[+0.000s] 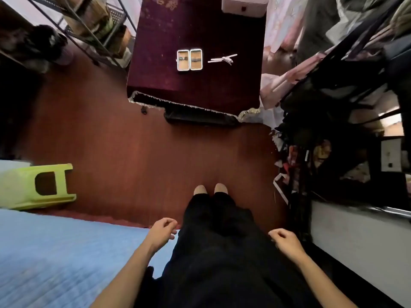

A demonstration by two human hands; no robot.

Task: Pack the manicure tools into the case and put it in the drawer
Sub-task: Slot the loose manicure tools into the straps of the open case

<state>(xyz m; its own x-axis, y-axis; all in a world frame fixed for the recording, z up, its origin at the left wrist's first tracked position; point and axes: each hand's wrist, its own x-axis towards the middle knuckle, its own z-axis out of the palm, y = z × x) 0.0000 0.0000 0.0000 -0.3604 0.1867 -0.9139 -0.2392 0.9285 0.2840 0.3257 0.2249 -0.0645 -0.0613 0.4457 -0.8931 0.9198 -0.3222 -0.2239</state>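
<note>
An open metal manicure case lies flat on a table covered with a dark maroon cloth, far ahead of me. Just to its right rests a small heap of silver manicure tools. Below the table's front edge a dark drawer front shows. My left hand and my right hand hang low beside my black trousers, far from the table. Both have loosely curled fingers and hold nothing.
A white box sits at the table's far end. A green plastic stool lies on its side at the left, above a blue mat. Metal shelving stands at upper left and cluttered racks at right. Red-brown floor lies between.
</note>
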